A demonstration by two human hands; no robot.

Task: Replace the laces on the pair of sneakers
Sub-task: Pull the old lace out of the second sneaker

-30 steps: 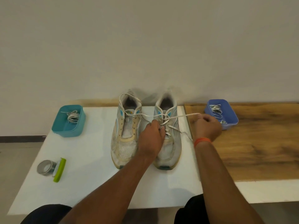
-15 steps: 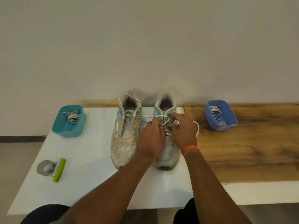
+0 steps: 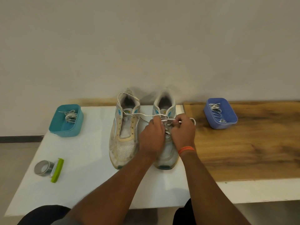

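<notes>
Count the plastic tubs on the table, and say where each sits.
2. The teal tub sits at the far left on the white tabletop, left of the sneakers. The blue tub sits at the far right on the wooden board. Each holds laces. None looks hidden.

The left sneaker (image 3: pixel 124 135) is off-white gone grubby, with a beige band round the eyelets, turquoise accents near the collar and a greenish toe sole. The right sneaker (image 3: pixel 167 143) is a paler grey-white with the same turquoise marks. The lace (image 3: pixel 146 114) is white, perhaps faintly flecked. The teal tub (image 3: pixel 65 129) and the periwinkle-blue tub (image 3: pixel 230 117) hold white-grey laces. The counter (image 3: pixel 81 176) is white on one side, brown wood grain on the other. The wristband (image 3: pixel 185 149) is orange; the tape roll (image 3: pixel 42 168) is grey, with a lime-green piece (image 3: pixel 57 170) beside it.
</notes>
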